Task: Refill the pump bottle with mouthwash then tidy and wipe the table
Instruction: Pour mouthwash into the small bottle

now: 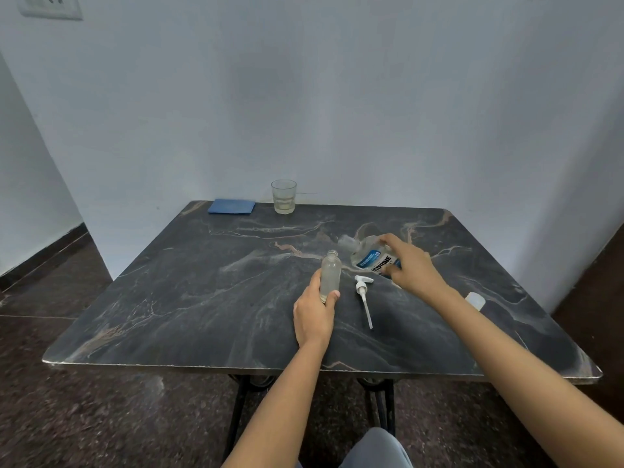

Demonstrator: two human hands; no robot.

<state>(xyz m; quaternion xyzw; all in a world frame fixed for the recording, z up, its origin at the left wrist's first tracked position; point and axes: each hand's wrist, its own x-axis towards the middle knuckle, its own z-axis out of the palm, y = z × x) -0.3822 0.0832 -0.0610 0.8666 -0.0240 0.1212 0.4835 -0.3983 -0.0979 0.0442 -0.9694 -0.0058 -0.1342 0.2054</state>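
Head view, 1 view only.

- 1 table (169, 298), with a dark marble-patterned top, is carrying everything listed below.
- 1 pump bottle (331, 273), clear and with its neck open, is standing upright near the table's middle. The left hand (314, 312) is gripping its lower half, fingers and thumb curled round it.
- 1 mouthwash bottle (368, 255), clear with a blue-and-white label reading "LISTERINE", is tilting with its blurred neck just beside the pump bottle's mouth. The right hand (410, 265) is clasping its body from above, fingers wrapped over the label. I cannot tell whether any liquid is flowing.
- 1 pump head (364, 293), white with its dip tube attached, is lying flat between the 2 hands.
- 1 cap (475, 300), white, is sitting just behind the right forearm.
- 1 cloth (231, 206), blue and folded, is lying at the far edge.
- 1 glass tumbler (283, 196), holding a little pale liquid, is standing beside the cloth.
- 1 wall socket (50, 5) is showing at the upper left.
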